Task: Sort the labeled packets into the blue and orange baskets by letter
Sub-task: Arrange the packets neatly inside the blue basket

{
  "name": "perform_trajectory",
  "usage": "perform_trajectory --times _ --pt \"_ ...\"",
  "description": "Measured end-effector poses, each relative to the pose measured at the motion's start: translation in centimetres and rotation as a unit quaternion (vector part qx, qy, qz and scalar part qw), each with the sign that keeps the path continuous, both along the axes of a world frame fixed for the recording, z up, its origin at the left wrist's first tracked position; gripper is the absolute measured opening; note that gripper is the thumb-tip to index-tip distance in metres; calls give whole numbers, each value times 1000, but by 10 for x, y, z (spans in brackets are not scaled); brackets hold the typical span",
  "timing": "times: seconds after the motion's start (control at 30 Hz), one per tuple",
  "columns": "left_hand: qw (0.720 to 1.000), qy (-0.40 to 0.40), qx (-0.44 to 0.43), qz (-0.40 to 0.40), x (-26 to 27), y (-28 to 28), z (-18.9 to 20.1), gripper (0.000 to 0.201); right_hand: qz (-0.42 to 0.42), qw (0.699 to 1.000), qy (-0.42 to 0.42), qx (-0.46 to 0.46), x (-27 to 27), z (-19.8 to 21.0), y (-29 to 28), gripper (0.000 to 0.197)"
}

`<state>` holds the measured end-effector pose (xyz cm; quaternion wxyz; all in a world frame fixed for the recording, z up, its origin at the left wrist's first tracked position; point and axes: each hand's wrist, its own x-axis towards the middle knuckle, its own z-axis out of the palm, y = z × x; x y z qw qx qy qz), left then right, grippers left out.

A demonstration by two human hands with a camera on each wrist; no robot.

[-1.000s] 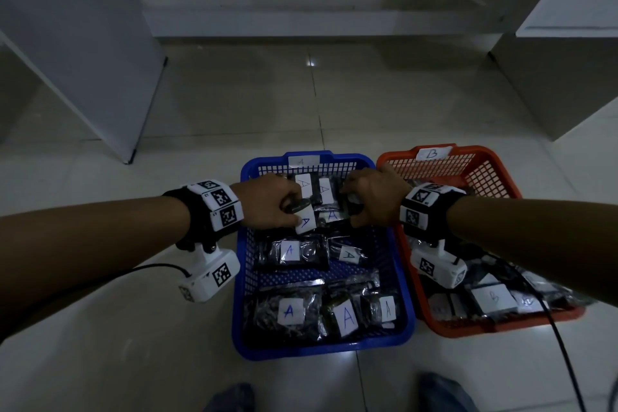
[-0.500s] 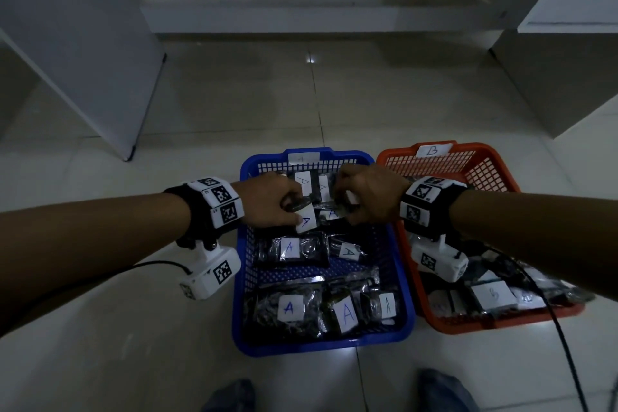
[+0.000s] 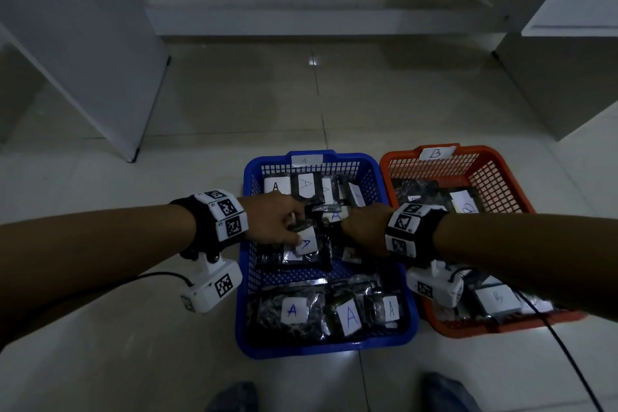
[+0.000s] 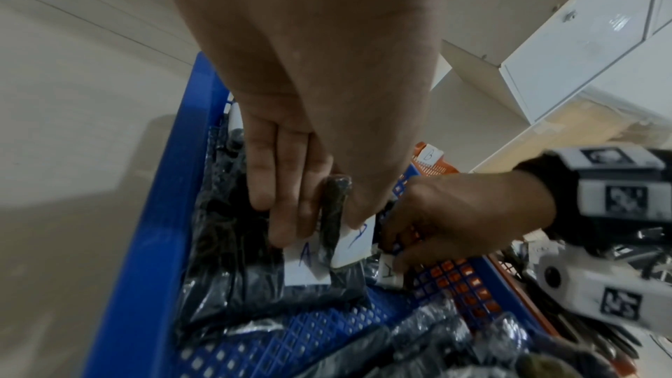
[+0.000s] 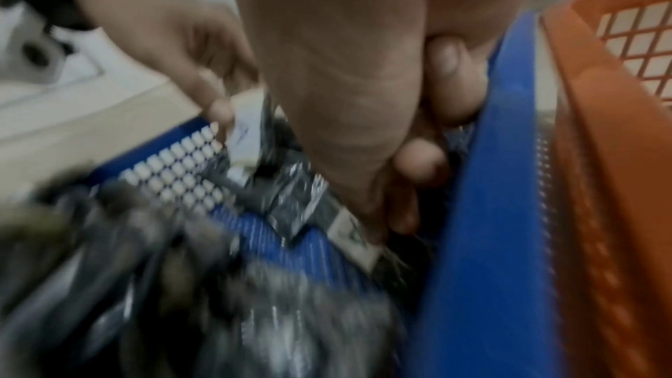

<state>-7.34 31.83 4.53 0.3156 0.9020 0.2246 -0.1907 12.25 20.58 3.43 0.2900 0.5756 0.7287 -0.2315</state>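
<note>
Pale tiled floor (image 3: 200,361), blue basket (image 3: 321,346) beside orange basket (image 3: 501,329)

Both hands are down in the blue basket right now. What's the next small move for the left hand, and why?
Probably set it down and let go. The left hand pinches a packet marked A inside the blue basket, over other A packets, so it seems already sorted. The right hand is at a packet nearby.

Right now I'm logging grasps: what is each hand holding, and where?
The left hand pinches an A packet at its top, by the label. The right hand is curled on another packet; hold point unclear.
</note>
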Motion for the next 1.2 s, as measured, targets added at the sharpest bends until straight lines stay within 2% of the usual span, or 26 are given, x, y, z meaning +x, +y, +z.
perform_trajectory --times 0.07,0.1,0.17,0.2,0.3,0.37,0.43,0.5,0.57,0.63,0.67,0.73,0.8,0.9,1.03,1.2 --pt "1000 7 7 -11 -1 -2 -3 29 -17 1000 2 3 -1 6 3 8" --pt "1000 12 8 -17 -2 -3 -4 32 -27 1000 9 7 -1 7 5 11" --pt "999 18 12 -24 -3 -5 -5 37 -40 999 18 7 -1 7 8 33" --pt "999 21 16 -26 -3 -5 -5 38 -37 999 15 9 0 5 8 33" --pt "999 31 23 -27 -2 -5 -6 38 -20 999 -5 32 -1 1 4 9" --pt "999 33 18 -25 -2 -6 -5 37 -16 999 -12 44 -2 0 1 20" --pt "999 33 13 -23 -1 -6 -5 32 -43 998 15 43 -2 2 2 21" --pt "999 32 9 -22 -1 -7 -3 28 -85 995 59 6 2 6 6 8" --pt "999 35 0 -16 -1 -6 -2 33 -145 980 128 -46 8 16 13 14" --pt "999 37 -7 -10 -1 -6 -1 36 -170 973 159 4 17 27 23 20" --pt "999 37 -7 -10 0 -6 0 34 -158 975 145 54 21 35 27 20" --pt "999 39 -5 -12 1 -6 1 29 -99 985 55 132 29 44 34 23" --pt "999 37 -8 -8 2 -7 2 26 -41 990 -50 127 33 45 32 37" --pt "999 44 -11 -5 0 -7 1 28 -2 986 -117 121 31 36 26 52" --pt "997 70 -22 -7 -5 -8 1 27 -1 978 -127 168 28 32 20 57" --pt "995 100 -21 -16 -7 -10 -1 34 -33 971 -97 215 24 34 19 49"
